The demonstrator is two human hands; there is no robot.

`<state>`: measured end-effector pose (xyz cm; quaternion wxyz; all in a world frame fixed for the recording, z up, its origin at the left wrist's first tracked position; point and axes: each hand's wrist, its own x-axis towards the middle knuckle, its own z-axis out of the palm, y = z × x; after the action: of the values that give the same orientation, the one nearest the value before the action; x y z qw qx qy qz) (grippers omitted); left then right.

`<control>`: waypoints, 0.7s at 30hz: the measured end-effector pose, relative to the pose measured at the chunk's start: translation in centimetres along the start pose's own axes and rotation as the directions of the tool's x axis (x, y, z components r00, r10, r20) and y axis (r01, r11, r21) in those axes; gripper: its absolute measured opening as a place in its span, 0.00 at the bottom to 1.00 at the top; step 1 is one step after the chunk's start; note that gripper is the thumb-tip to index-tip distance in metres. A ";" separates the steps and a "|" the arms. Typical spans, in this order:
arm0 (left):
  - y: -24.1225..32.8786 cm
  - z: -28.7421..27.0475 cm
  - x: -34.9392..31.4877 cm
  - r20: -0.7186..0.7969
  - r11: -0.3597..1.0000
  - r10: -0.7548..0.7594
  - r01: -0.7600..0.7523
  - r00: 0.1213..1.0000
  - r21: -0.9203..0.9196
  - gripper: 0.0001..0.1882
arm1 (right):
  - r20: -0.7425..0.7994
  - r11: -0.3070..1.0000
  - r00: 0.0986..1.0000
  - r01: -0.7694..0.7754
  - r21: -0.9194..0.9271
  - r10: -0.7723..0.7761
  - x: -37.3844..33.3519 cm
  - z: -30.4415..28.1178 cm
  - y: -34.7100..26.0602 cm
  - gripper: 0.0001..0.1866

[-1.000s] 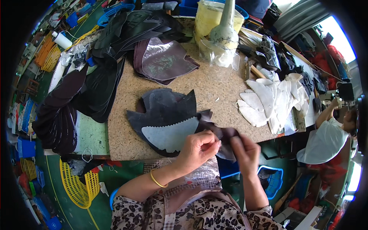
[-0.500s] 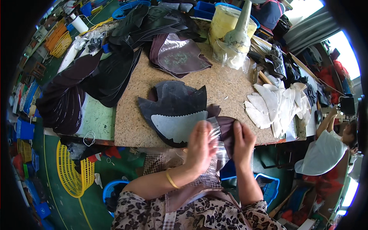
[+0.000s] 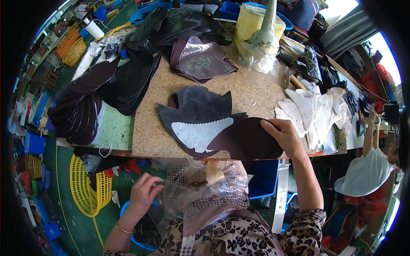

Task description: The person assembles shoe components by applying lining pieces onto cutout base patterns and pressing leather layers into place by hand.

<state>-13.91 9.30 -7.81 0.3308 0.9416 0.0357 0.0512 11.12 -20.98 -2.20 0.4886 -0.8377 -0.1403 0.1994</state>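
Observation:
My right hand [image 3: 283,134] is closed on the right edge of a dark brown leather piece [image 3: 247,137], thumb on top. That piece lies over the right part of a stack of black shaped pieces [image 3: 200,102] at the table's front. A pale grey piece with a zigzag edge [image 3: 200,133] rests on the stack, its right end partly covered by the brown leather. Off the table at lower left, my left hand [image 3: 145,192] pinches a thin clear plastic sheet [image 3: 179,198], which hangs in front of my apron.
White toothed pieces [image 3: 314,111] lie in a pile at right. Brown leather pieces [image 3: 200,59] and fanned dark pieces [image 3: 79,102] sit farther back and left. A yellow tub [image 3: 252,25] stands behind a whitish cone-necked container [image 3: 267,36]. A yellow basket [image 3: 87,187] is on the floor.
My hands have moved apart. The left went down and left off the table with the plastic sheet; the right brought the brown leather, now spread flat, onto the stack.

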 end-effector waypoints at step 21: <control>15.0 4.4 14.2 0.337 -0.619 0.300 0.451 0.892 -0.643 0.31 | 0.229 -0.130 0.932 -0.273 0.953 -0.283 -7.5 7.8 2.0 0.39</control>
<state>1.24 -3.69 -0.80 0.9813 0.0714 -0.0086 -0.1788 0.89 -19.18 -5.94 0.9138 -0.1257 -0.0324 0.3848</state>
